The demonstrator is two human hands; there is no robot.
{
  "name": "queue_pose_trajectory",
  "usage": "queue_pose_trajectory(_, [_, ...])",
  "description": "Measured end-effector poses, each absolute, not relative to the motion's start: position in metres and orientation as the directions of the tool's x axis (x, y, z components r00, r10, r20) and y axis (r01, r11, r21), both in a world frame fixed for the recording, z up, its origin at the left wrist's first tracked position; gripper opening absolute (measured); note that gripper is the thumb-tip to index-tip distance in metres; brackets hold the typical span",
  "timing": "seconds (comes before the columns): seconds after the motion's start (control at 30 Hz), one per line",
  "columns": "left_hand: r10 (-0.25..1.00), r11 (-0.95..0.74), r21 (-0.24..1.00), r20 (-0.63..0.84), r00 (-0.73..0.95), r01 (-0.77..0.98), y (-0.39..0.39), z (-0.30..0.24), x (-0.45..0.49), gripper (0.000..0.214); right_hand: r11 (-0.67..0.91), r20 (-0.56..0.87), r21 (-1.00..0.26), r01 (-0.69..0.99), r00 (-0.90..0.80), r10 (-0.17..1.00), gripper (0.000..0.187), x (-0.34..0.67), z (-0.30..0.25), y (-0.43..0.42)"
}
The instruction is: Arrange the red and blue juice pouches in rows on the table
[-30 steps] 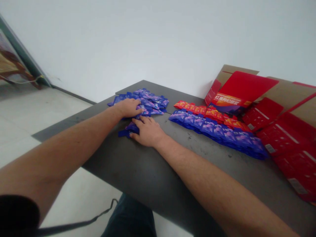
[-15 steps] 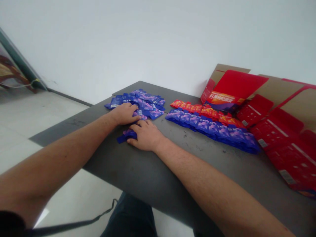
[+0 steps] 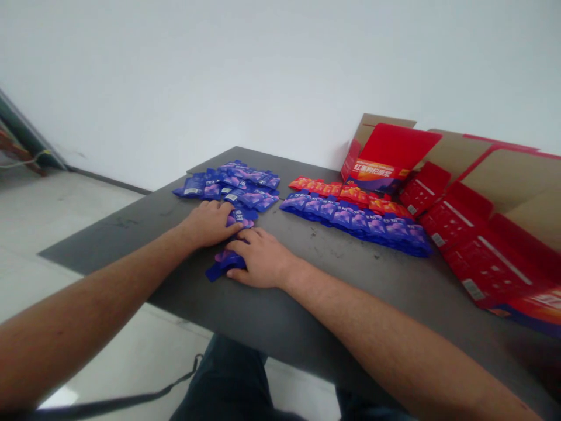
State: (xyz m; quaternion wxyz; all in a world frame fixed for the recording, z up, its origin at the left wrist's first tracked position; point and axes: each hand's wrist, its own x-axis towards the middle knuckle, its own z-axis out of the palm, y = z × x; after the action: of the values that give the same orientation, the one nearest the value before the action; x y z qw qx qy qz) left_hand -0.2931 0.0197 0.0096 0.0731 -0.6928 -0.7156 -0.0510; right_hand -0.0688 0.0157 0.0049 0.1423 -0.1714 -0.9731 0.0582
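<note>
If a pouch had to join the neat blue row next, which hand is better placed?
Probably the right hand: it is nearer the blue row and has blue pouches under its fingers. The left hand lies farther from the row, close to the heap.

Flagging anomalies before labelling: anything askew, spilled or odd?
No spill stands out. The loose pile of purple packets lies jumbled at mixed angles, unlike the neater purple row and red row to its right. Dark marks dot the gray tabletop.
</note>
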Motion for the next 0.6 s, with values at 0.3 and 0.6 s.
queue_pose_trajectory(0.3, [0.971, 0.093, -0.073, 0.228, -0.074, 0.993, -0.027, 0.008, -0.2, 0.061, 0.942, 0.271, -0.185, 0.279, -0.907, 0.322, 0.061, 0.013, 0.007, -0.006])
queue_pose_trajectory(0.6, [0.977, -0.029, -0.057, 0.211, 0.04, 0.998, -0.027, 0.01, -0.111, 0.056, 0.932, 0.218, -0.205, 0.298, -0.915, 0.34, 0.059, 0.107, 0.016, -0.014])
